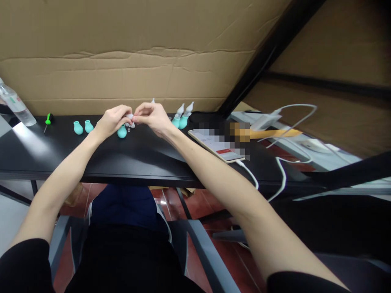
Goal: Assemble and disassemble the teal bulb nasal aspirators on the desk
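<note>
My left hand (113, 121) and my right hand (152, 116) meet above the black table, fingertips closed on a small whitish translucent piece (130, 116) between them. Just under my left hand stands a teal bulb (122, 131), with small white pieces (128, 130) beside it. Two more teal bulbs, one (78, 127) and another (88, 126), stand open-topped to the left. Right of my right hand are teal bulbs with white pointed tips (183, 122). Another white tip shows behind my right hand.
A phone (218, 145) with a white cable (249, 172) lies right of my right forearm. A green-handled screwdriver (48, 120) and a clear bottle (17, 105) are at the left. Cardboard (128, 81) rises behind the black table (122, 160); an orange-yellow object (271, 133) is at the right.
</note>
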A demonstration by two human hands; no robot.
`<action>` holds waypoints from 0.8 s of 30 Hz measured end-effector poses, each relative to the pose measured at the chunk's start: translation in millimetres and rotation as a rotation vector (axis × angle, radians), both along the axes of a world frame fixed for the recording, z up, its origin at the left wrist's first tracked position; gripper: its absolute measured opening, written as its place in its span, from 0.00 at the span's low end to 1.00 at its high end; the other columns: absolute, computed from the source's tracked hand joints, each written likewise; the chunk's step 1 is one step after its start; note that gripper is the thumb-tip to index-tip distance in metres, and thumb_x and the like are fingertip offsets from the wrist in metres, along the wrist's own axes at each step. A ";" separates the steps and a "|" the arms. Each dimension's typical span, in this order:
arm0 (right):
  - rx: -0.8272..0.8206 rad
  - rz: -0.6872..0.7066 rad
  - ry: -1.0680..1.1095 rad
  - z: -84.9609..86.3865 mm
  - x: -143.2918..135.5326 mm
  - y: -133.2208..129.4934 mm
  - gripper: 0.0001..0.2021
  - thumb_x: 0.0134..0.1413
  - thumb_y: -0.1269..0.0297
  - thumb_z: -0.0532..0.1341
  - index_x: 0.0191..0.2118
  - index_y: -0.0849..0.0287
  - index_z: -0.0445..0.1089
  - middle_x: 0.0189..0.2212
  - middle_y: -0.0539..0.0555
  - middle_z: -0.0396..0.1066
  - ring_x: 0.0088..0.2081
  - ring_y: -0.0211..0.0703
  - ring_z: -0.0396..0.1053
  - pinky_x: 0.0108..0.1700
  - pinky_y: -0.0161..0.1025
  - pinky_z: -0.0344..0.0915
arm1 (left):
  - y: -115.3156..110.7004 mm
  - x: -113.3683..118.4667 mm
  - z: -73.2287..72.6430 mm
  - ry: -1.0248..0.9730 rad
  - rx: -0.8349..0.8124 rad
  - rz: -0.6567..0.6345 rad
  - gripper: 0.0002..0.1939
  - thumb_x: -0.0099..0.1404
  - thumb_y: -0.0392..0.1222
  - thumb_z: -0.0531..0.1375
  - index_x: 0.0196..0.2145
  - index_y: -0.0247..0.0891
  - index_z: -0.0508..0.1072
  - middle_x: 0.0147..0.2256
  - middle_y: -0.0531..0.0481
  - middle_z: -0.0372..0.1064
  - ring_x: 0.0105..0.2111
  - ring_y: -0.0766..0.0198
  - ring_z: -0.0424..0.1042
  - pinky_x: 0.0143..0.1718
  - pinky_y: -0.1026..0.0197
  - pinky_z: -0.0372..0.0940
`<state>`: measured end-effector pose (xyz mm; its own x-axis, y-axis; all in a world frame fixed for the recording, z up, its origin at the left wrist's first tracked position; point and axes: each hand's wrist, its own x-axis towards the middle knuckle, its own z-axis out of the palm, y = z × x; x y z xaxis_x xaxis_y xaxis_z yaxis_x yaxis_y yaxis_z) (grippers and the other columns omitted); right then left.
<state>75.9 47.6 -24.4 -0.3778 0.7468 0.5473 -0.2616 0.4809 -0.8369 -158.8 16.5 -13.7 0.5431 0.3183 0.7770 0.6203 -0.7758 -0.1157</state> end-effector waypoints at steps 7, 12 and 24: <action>-0.178 0.102 -0.021 -1.6 7.4 -5.7 0.35 0.19 0.46 0.96 0.31 0.55 0.81 0.28 0.50 0.83 0.31 0.41 0.80 0.39 0.40 0.81 | -2.0 2.9 -2.1 0.090 0.141 -0.133 0.16 0.94 0.50 0.58 0.56 0.38 0.81 0.43 0.44 0.85 0.41 0.61 0.85 0.48 0.61 0.77; -0.202 0.083 -0.032 -2.1 7.4 -7.6 0.35 0.16 0.46 0.96 0.30 0.55 0.81 0.27 0.50 0.82 0.31 0.40 0.79 0.38 0.39 0.80 | 5.1 -0.6 -7.3 0.168 0.175 -0.092 0.19 0.95 0.52 0.55 0.61 0.36 0.80 0.45 0.39 0.86 0.43 0.58 0.86 0.48 0.58 0.79; 0.127 0.021 -0.182 0.8 6.6 3.7 0.29 0.37 0.45 0.91 0.34 0.53 0.77 0.33 0.52 0.83 0.36 0.46 0.80 0.47 0.48 0.82 | 2.0 -5.9 -7.2 0.160 -0.005 -0.015 0.10 0.90 0.42 0.61 0.58 0.39 0.83 0.46 0.41 0.86 0.46 0.58 0.89 0.52 0.57 0.82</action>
<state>82.4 51.3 -23.6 -0.4939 0.6670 0.5579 -0.1226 0.5817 -0.8041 -164.6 18.5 -20.8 0.6648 0.3126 0.6784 0.5824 -0.7857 -0.2086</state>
